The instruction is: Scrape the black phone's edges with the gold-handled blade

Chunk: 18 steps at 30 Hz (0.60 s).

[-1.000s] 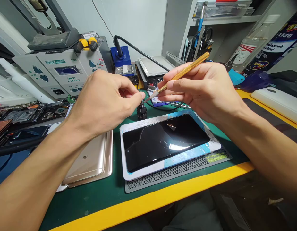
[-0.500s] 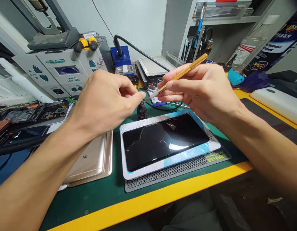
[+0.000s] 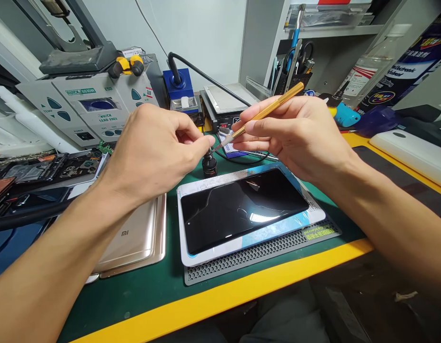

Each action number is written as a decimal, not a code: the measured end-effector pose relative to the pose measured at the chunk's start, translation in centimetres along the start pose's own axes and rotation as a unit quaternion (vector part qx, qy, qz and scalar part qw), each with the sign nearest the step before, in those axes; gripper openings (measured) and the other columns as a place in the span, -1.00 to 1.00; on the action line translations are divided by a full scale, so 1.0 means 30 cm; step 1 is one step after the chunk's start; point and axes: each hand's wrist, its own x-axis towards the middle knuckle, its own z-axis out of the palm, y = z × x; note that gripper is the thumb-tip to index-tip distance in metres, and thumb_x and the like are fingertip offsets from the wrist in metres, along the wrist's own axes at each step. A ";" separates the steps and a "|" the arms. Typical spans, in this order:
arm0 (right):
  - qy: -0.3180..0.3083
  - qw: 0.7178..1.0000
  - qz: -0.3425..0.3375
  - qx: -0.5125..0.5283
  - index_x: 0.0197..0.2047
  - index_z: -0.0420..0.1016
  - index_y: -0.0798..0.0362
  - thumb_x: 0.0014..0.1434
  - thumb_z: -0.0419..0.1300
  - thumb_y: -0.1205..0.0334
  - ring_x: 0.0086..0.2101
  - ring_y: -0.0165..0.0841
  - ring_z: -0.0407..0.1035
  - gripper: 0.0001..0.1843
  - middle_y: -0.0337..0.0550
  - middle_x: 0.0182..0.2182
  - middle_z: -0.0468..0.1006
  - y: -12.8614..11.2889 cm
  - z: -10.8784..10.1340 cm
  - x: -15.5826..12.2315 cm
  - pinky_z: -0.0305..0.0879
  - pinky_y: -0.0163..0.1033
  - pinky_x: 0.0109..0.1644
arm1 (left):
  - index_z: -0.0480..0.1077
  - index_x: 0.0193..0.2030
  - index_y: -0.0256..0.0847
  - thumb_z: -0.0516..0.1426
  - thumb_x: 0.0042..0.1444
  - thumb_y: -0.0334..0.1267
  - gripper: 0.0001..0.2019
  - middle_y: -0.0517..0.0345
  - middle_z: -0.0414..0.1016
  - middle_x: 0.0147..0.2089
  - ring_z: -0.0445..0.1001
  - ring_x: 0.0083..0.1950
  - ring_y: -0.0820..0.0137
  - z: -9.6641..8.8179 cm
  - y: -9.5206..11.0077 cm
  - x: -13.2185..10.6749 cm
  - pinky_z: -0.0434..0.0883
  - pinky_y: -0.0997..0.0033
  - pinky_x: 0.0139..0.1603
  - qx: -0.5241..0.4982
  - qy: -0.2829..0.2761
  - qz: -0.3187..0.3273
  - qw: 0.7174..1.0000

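My right hand (image 3: pixel 295 136) grips a gold craft knife (image 3: pixel 268 110) like a pen, its blade tip pointing left toward my other hand. The fingers of my left hand (image 3: pixel 152 147) are pinched together right at that tip; what they hold is too small to make out. Just below the fingertips stands a small black bottle (image 3: pixel 209 165). In front of both hands a black phone screen (image 3: pixel 242 205) lies on a white and blue sheet over a grey perforated mat (image 3: pixel 263 252).
A gold phone back (image 3: pixel 135 238) lies left of the mat. Opened phones (image 3: pixel 45 169) and a grey soldering station (image 3: pixel 92 107) are at far left. A blue stand (image 3: pixel 179 85), a heating plate (image 3: pixel 224 97), a tool holder (image 3: pixel 294 64) and bottles (image 3: pixel 366 71) line the back.
Almost nothing has changed. Both hands stay together at the knife tip; the view has shifted very slightly.
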 end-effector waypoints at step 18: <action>-0.009 1.000 -0.007 0.029 -0.31 0.60 0.12 0.04 0.28 0.58 -0.32 -0.18 0.61 -0.79 -0.06 -0.34 0.70 -0.003 -0.003 -0.009 0.58 0.04 -0.02 | 0.56 -0.45 -0.12 0.24 0.11 -0.01 -0.74 0.23 0.52 -0.51 0.35 -0.51 0.39 -0.003 -0.009 -0.004 0.26 0.19 -0.49 0.001 0.002 0.005 1.000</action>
